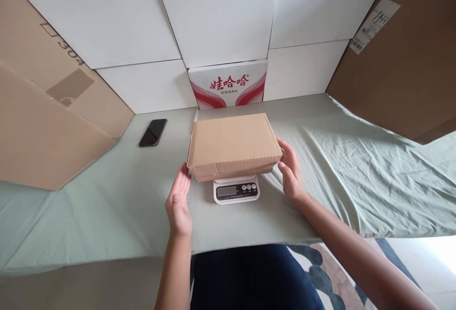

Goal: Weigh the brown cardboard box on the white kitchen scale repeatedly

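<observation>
A closed brown cardboard box (pixel 233 144) rests on a small white digital scale (pixel 236 190) on the green cloth of the table. Only the scale's front panel with its display and buttons shows below the box. My left hand (pixel 179 199) is open with the palm turned toward the box's left front corner, a small gap away from it. At the box's right side my right hand (pixel 290 169) is open too, fingers spread next to the box edge; I cannot tell if they touch it.
A black phone (pixel 153 132) lies on the cloth (pixel 107 196) at the left. White boxes (pixel 217 15) and a red-and-white carton (pixel 228 84) stand along the back. Large brown cardboard sheets lean at the left (pixel 46 110) and right (pixel 402 58). My dark trousers (pixel 249 276) are below the table edge.
</observation>
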A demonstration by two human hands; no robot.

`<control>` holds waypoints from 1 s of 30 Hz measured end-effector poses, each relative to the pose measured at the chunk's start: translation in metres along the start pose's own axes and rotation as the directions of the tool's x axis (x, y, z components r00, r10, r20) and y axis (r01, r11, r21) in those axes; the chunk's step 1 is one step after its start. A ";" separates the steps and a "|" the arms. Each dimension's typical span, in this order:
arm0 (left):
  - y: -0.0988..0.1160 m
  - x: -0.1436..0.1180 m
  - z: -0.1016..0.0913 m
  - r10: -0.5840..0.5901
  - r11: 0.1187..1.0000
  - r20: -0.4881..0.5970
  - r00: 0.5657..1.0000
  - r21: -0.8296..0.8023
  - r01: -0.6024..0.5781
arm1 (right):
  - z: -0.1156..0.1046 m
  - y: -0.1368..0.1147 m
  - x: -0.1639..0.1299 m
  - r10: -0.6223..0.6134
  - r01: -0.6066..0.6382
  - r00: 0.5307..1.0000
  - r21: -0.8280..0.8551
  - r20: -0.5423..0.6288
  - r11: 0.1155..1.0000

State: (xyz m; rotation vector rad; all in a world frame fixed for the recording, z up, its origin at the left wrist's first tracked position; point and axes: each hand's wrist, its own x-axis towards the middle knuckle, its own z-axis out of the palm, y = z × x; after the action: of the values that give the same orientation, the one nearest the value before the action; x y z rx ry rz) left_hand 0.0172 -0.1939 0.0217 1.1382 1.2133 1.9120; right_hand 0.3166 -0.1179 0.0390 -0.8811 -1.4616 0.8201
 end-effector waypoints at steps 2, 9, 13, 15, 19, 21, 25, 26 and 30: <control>0.000 -0.001 0.000 -0.015 1.000 -0.002 1.000 0.007 0.015 | 0.000 0.000 0.000 -0.002 0.002 1.000 -0.017 0.002 1.000; 0.002 0.000 0.003 -0.019 1.000 0.003 1.000 -0.004 0.019 | 0.000 0.000 0.001 -0.007 0.007 1.000 -0.015 0.007 1.000; 0.002 0.000 0.003 -0.010 1.000 0.009 1.000 0.002 0.010 | 0.000 -0.001 0.001 -0.014 0.014 1.000 -0.004 0.007 1.000; 0.002 0.000 0.003 -0.003 1.000 0.013 1.000 0.004 0.003 | 0.000 -0.001 0.001 -0.010 0.010 1.000 -0.002 0.012 1.000; 0.001 0.000 0.003 -0.001 1.000 0.018 1.000 0.018 0.001 | 0.000 -0.001 0.001 -0.007 0.007 1.000 0.002 0.017 1.000; 0.000 -0.001 0.003 -0.003 1.000 0.021 1.000 0.022 0.003 | 0.000 -0.001 0.002 -0.005 0.005 1.000 0.009 0.017 1.000; -0.001 0.000 0.002 0.000 1.000 0.024 1.000 0.015 0.000 | 0.000 -0.002 0.002 -0.006 0.006 1.000 0.012 0.024 1.000; -0.001 0.000 0.002 0.001 1.000 0.023 1.000 0.016 -0.001 | 0.000 -0.002 0.002 -0.006 0.006 1.000 0.011 0.026 1.000; 0.000 0.000 0.002 -0.001 1.000 0.020 1.000 0.025 0.000 | -0.001 -0.004 0.001 0.003 -0.003 1.000 0.005 0.029 1.000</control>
State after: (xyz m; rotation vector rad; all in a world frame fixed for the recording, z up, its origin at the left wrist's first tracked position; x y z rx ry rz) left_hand 0.0190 -0.1930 0.0220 1.1672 1.2293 1.8859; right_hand 0.3169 -0.1187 0.0429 -0.8715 -1.4836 0.8416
